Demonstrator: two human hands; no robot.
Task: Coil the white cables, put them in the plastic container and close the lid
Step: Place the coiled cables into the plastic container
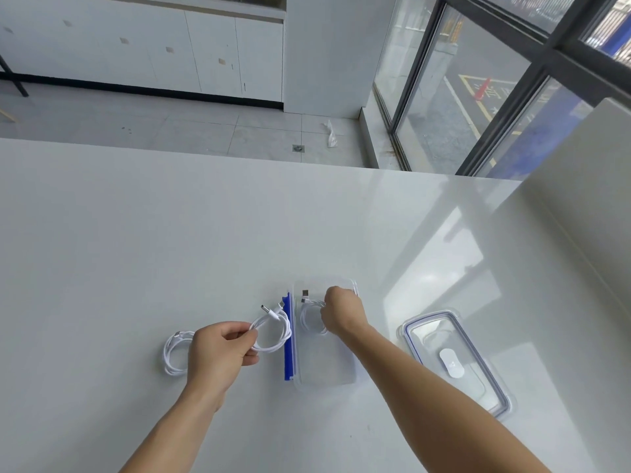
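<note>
A clear plastic container [324, 370] stands open on the white table, with a blue strip along its left side. My right hand [341, 314] reaches into its far end and holds a coiled white cable [309, 317] there. My left hand [220, 349] pinches a second coiled white cable [275, 332] just left of the container, above the table. A third coiled white cable [174, 353] lies on the table, partly hidden behind my left hand. The clear lid [457, 360] with its blue seal lies to the right of the container.
The white table [170, 233] stretches far ahead and to the left. A white wall panel [580, 233] borders the table on the right. Beyond the far edge are a tiled floor and a large window.
</note>
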